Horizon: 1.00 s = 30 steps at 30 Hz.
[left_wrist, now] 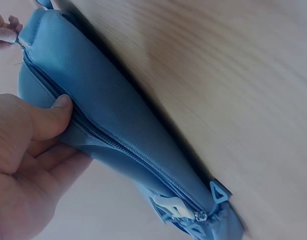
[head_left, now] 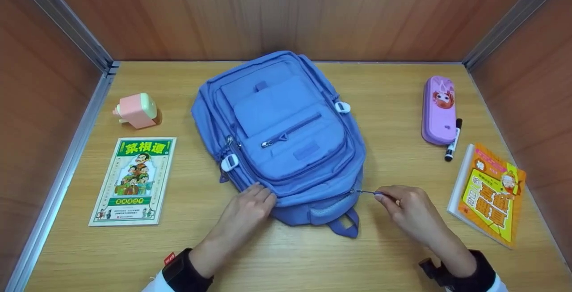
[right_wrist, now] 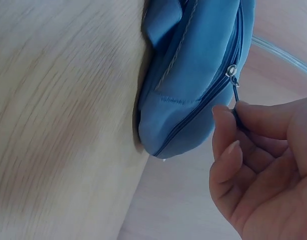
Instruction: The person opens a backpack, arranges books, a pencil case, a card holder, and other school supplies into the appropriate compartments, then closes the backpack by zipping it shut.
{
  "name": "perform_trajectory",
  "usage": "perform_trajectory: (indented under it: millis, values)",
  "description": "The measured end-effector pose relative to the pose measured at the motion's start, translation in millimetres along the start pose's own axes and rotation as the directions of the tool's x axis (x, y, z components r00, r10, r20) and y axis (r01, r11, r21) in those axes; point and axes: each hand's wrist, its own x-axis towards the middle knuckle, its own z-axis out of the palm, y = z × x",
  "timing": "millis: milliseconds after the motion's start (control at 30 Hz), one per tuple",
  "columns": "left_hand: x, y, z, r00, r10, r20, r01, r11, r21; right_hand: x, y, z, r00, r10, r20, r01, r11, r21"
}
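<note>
A blue backpack point(head_left: 286, 117) lies on its back on the table, its front pocket facing up and its top loop point(head_left: 346, 227) towards me. My left hand point(head_left: 248, 211) grips its near left edge. In the left wrist view the thumb point(left_wrist: 58, 112) presses beside the closed zipper point(left_wrist: 118, 147), with the fingers on the other side of it. My right hand point(head_left: 411, 211) pinches a dark zipper pull point(head_left: 368, 192) between thumb and forefinger, stretched out to the right. The right wrist view shows the metal slider point(right_wrist: 232, 71) on the zipper track, and the pull's end hidden by fingertips.
At left are a pink-and-green object point(head_left: 136, 111), possibly a pencil sharpener, and a green-and-white book point(head_left: 134, 182). On the right lie a purple pencil case point(head_left: 438, 117), a marker point(head_left: 452, 144) and an orange book point(head_left: 489, 196). Wooden panels point(head_left: 286, 14) enclose the table's back and sides.
</note>
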Motion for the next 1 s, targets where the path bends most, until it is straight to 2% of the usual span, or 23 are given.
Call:
perform_trajectory:
  millis: [200, 467, 700, 833, 933, 1000]
  values:
    - [-4.5, -11.5, -2.7, 0.998, -0.044, 0.046, 0.046, 0.998, -0.039, 2.5, 2.5, -0.5, 1.0, 0.009, -0.005, -0.009, 1.0, 0.005]
    - [-6.2, -28.0, -3.9, 0.993, -0.088, 0.073, 0.094, 0.992, -0.08, 4.1, 5.7, -1.6, 0.998, 0.053, 0.034, -0.054, 0.999, 0.003]
    - [-4.9, -46.9, 3.6, 0.991, -0.129, 0.03, 0.132, 0.98, -0.15, 4.7, 6.3, -0.7, 0.999, 0.029, 0.022, -0.028, 1.0, -0.009]
    - [-5.9, -54.6, 5.8, 0.981, -0.194, 0.03, 0.196, 0.963, -0.187, 2.7, 3.4, 1.1, 0.998, 0.049, 0.051, -0.049, 0.999, -0.005]
    - [-3.1, -52.2, 4.5, 0.971, -0.239, 0.008, 0.236, 0.956, -0.176, 0.1, -0.5, 2.7, 0.997, 0.045, 0.06, -0.046, 0.999, 0.021]
    - [1.0, -43.8, 2.8, 0.967, -0.253, -0.028, 0.245, 0.955, -0.167, -1.8, -3.6, 3.9, 0.998, 0.02, 0.053, -0.022, 0.999, 0.04]
